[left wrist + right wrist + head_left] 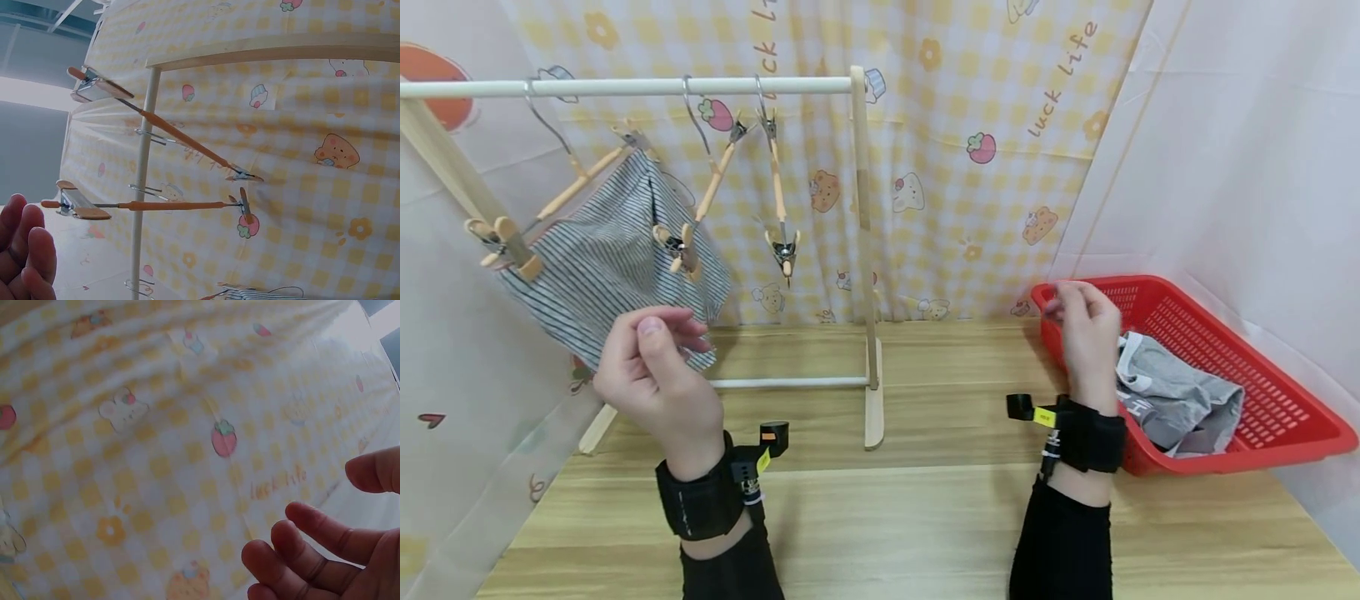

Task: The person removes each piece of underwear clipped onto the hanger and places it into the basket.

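Note:
My left hand is raised in front of the rack, its fingers loosely bent and holding nothing. Just behind it hang striped shorts, clipped to the leftmost hanger. Two hangers with clips, the middle one and the right one, carry no garment; the left wrist view shows a bare hanger beside my fingertips. My right hand, also holding nothing with relaxed fingers, hovers by the near left rim of a red basket. Inside lies a crumpled grey garment.
A drying rack with a white top rail and wooden post stands at the left on the wooden table. A yellow checked curtain hangs behind; white cloth covers the right side.

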A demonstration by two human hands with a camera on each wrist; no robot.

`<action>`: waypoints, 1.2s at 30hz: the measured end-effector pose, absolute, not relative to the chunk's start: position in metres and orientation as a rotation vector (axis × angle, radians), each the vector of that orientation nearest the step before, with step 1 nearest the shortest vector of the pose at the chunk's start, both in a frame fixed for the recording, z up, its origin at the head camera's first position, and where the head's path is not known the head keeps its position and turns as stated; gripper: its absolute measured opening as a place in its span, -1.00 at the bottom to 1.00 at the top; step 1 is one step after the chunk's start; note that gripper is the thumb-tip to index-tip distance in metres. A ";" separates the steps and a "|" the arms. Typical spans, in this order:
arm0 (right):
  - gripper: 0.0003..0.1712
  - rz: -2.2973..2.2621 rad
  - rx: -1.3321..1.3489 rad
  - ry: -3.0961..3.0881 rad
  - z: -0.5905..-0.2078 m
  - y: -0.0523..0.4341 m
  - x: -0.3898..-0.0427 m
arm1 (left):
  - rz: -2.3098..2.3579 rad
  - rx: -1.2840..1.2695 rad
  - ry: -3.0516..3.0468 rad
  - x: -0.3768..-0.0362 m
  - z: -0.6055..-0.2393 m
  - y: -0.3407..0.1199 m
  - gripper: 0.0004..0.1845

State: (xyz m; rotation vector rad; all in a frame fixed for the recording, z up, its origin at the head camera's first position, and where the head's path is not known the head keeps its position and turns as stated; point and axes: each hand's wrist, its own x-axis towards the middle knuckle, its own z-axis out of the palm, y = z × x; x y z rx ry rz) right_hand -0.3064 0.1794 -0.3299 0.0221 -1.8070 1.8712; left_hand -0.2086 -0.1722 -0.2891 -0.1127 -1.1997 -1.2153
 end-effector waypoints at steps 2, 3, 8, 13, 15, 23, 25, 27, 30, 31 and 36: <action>-0.76 1.851 0.160 -1.819 -0.329 0.159 -0.310 | -1.226 -0.110 -1.182 -0.208 -0.289 -0.173 -0.66; -0.75 1.847 0.233 -1.830 -0.328 0.147 -0.312 | -1.230 -0.108 -1.174 -0.208 -0.289 -0.174 -0.66; -0.55 2.029 0.544 -1.881 -0.320 0.081 -0.331 | -1.225 -0.090 -1.150 -0.206 -0.287 -0.177 -0.66; -0.26 2.208 0.642 -2.004 -0.311 0.028 -0.361 | -1.221 -0.057 -1.127 -0.204 -0.284 -0.180 -0.66; -0.25 2.194 0.677 -2.053 -0.310 0.014 -0.370 | -1.224 -0.044 -1.120 -0.203 -0.284 -0.180 -0.65; -0.62 2.193 0.725 -1.818 -0.321 -0.026 -0.385 | -1.224 -0.050 -1.129 -0.204 -0.285 -0.183 -0.66; -0.52 2.140 0.632 -1.773 -0.324 -0.034 -0.384 | -1.216 -0.059 -1.151 -0.204 -0.286 -0.183 -0.66; -0.48 2.052 0.553 -1.755 -0.325 -0.040 -0.383 | -1.206 -0.073 -1.176 -0.205 -0.287 -0.182 -0.65; -0.45 1.963 0.502 -1.727 -0.326 -0.046 -0.383 | -1.205 -0.083 -1.194 -0.208 -0.288 -0.181 -0.66; -0.45 1.939 0.495 -1.721 -0.326 -0.047 -0.383 | -1.207 -0.077 -1.191 -0.209 -0.288 -0.181 -0.68; -0.45 1.927 0.452 -1.729 -0.328 -0.050 -0.382 | -1.131 0.065 -1.077 -0.217 -0.290 -0.190 -0.82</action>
